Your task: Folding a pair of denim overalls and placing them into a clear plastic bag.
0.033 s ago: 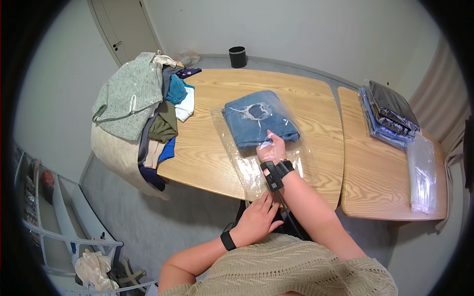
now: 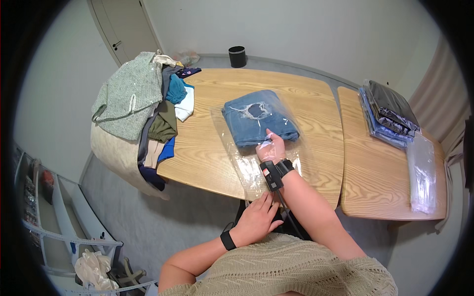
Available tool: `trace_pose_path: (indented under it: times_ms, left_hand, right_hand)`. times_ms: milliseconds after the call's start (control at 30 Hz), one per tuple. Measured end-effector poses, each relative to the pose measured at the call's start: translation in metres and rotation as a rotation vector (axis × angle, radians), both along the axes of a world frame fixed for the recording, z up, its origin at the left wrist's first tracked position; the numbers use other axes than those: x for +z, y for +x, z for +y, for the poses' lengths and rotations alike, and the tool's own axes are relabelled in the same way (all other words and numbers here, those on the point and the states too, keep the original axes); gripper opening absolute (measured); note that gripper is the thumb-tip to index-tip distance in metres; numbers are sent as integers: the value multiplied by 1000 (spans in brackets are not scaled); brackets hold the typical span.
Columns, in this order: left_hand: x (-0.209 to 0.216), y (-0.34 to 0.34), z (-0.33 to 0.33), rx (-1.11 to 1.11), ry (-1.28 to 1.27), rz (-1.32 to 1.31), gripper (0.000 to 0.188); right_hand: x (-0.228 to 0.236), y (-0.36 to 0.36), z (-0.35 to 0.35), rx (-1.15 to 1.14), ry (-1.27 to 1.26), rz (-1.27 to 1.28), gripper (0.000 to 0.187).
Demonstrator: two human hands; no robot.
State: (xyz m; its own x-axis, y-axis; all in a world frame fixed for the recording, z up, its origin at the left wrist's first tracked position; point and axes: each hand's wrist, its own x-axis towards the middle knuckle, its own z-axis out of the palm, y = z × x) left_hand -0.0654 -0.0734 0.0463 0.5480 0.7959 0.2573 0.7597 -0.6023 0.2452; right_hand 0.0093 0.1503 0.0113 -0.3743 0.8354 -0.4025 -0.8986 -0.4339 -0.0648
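Left hand (image 2: 256,220): grip released, flat on the clear plastic bag's (image 2: 247,170) mouth at 6 o'clock, the bench (image 2: 207,148) edge.
Right hand (image 2: 271,147): inside the bag; grip on the folded jeans (image 2: 259,117) cannot be told.
Handling: pin the mouth, slide the jeans in square.
Bench, 9 o'clock: heaped clothes (image 2: 148,108).
2 o'clock: bagged garments (image 2: 390,113).
12 o'clock: black bin (image 2: 237,56), floor.

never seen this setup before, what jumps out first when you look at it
Mid-table, folded blue jeans lie inside a clear plastic bag, with the right hand on them and the left hand at the bag's near end. A heap of clothes spills over the table's left end.
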Motion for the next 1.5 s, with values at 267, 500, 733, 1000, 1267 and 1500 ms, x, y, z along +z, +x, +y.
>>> trace_pose_path:
  times_ms: [267, 500, 733, 1000, 1267, 1500]
  left_hand:
    - [-3, -1, -1, 0, 16, -2, 56]
    - [3, -11, 0, -36, -62, -24, 50]
    - [65, -110, -11, -50, -375, -533, 17]
    - [42, -133, 91, 638, -640, -865, 36]
    - [8, -133, 118, 593, -832, -871, 31]
    - [4, -154, 104, 609, -837, -948, 23]
  right_hand:
    - [-1, 1, 1, 95, 242, -418, 28]
    - [5, 20, -39, 371, 195, -468, 31]
    - [145, 138, -149, 1090, 940, -848, 23]
    - [113, 172, -16, 628, 518, -1492, 43]
    - [65, 148, 17, 790, 492, -1439, 42]
    - [38, 183, 19, 841, 663, -1411, 23]
